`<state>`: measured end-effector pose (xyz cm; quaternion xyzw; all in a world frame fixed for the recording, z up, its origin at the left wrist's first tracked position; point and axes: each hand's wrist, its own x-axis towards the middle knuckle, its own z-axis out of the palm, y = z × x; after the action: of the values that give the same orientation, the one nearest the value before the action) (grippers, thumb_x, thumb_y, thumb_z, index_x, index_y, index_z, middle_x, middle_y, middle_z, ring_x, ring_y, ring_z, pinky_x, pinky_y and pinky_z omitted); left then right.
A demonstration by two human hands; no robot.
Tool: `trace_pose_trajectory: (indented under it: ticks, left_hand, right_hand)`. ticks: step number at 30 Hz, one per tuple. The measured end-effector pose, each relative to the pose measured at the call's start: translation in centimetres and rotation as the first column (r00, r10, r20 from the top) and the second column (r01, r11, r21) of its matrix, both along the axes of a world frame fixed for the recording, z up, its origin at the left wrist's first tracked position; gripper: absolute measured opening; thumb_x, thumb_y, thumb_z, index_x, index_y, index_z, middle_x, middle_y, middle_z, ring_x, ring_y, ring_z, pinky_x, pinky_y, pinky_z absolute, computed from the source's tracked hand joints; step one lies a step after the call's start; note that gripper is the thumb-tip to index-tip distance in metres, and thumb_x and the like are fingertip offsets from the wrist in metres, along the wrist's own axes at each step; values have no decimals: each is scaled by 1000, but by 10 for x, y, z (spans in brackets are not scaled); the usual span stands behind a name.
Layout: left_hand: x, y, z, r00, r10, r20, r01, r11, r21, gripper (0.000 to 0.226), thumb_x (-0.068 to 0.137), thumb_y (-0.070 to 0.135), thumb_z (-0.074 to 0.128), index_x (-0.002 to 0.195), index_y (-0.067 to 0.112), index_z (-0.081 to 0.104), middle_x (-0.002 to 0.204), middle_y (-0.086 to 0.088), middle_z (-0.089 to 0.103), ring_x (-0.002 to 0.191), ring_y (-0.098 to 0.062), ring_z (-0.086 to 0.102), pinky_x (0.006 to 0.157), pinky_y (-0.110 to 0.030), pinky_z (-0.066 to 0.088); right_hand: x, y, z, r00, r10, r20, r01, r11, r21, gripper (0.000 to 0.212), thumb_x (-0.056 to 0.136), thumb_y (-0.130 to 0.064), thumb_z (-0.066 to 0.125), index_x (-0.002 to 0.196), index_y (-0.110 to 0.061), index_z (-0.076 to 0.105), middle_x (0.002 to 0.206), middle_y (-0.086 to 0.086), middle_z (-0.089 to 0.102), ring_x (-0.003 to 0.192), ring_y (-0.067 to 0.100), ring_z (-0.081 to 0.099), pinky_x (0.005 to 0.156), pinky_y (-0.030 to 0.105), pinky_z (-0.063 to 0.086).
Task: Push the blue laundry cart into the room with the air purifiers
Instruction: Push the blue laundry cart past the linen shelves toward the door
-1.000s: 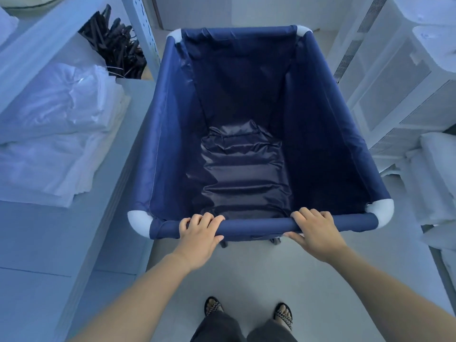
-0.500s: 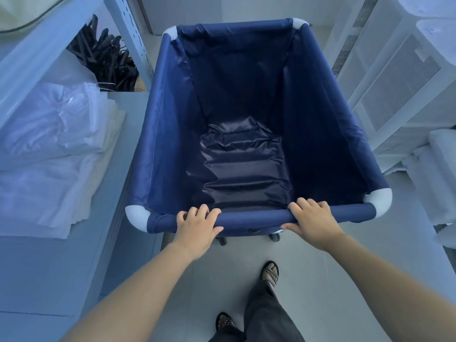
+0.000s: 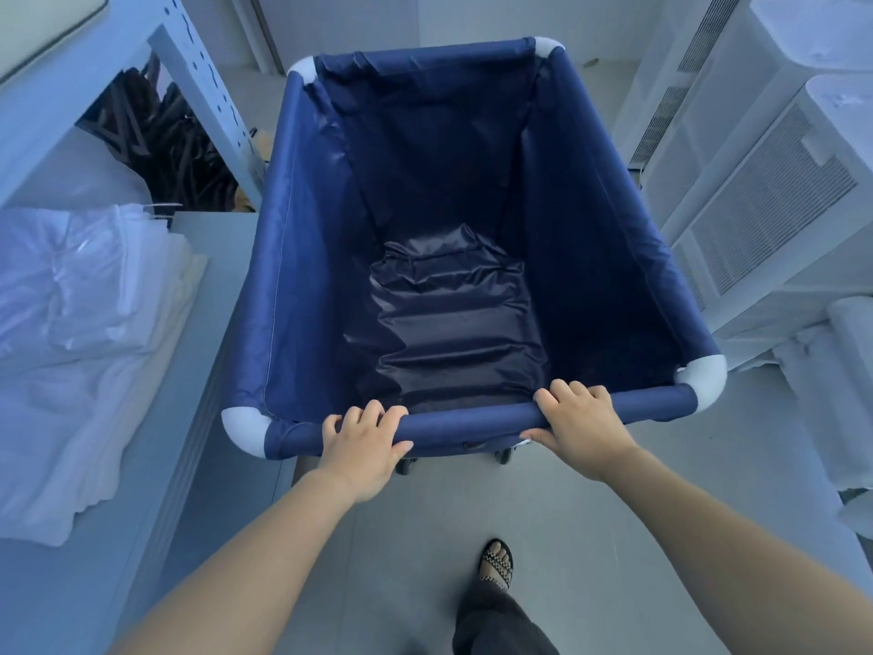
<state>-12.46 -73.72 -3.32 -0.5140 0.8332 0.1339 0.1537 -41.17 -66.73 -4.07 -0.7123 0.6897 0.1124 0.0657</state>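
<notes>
Head view: the blue laundry cart [image 3: 453, 238] stands in the aisle's middle, empty, its fabric walls soft and slack on a stiff frame, so it probably rolls lightly; the padded near rail [image 3: 472, 420] is the sensible place to hold. The left hand [image 3: 363, 437] and right hand [image 3: 578, 425] each wrap that rail, fingers curled over the top, arms stretched forward. Folded white linens [image 3: 71, 352] lie on the left shelf [image 3: 189, 371]; white air purifiers [image 3: 756, 219] line the right.
</notes>
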Motion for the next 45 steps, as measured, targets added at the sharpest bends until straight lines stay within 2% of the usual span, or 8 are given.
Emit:
trace_pose_trajectory:
  ticks: [9, 13, 18, 33, 39, 45]
  left_hand:
    - [-50, -64, 2, 999, 36, 33, -36, 999, 8, 40, 98, 47, 32, 136, 33, 26, 125, 5, 39, 114, -20, 40, 102, -40, 25]
    - [-67, -88, 1, 998, 41, 52, -40, 999, -9, 40, 99, 37, 38, 137, 34, 23, 126, 3, 35, 113, -20, 38, 101, -40, 26]
    - [-68, -124, -1, 998, 5, 61, -3, 999, -38, 46, 99, 25, 40, 138, 37, 18, 124, 3, 31, 110, -19, 36, 99, -39, 26]
    - [-56, -183, -1, 996, -67, 54, 70, 996, -52, 48, 98, 24, 42, 139, 34, 19, 124, 2, 36, 108, -21, 38, 92, -38, 30]
    - [-59, -207, -1, 998, -55, 23, 56, 997, -49, 46, 99, 24, 40, 139, 35, 20, 124, 3, 37, 110, -20, 38, 96, -39, 29]
    - [-59, -243, -5, 998, -57, -21, 56, 998, -36, 46, 99, 24, 40, 138, 36, 20, 127, 6, 36, 111, -19, 37, 98, -42, 26]
  right_hand:
    - [-51, -73, 4, 999, 48, -8, -48, 999, 0, 52, 89, -64, 30, 107, -17, 46, 100, 1, 50, 88, 23, 47, 74, 34, 28]
    - [-66, -101, 6, 999, 40, 11, -40, 999, -1, 52, 89, -63, 33, 108, -17, 47, 99, 1, 50, 88, 23, 47, 76, 34, 29]
    - [-67, -133, 5, 1000, 19, 3, -19, 1000, -3, 53, 89, -63, 31, 109, -17, 46, 100, 3, 49, 88, 24, 46, 78, 35, 31]
    - [-56, -182, 3, 1000, -7, -16, 7, 1000, 2, 53, 88, -65, 30, 109, -19, 46, 97, 0, 49, 85, 21, 45, 76, 34, 30]
    - [-56, -204, 7, 999, -37, 7, 37, 999, -18, 52, 89, -63, 32, 109, -18, 48, 100, 1, 50, 89, 23, 47, 82, 35, 31]
    - [-55, -235, 3, 991, -117, 67, 119, 992, -35, 54, 87, -65, 35, 113, -20, 48, 105, 0, 49, 96, 23, 49, 98, 41, 29]
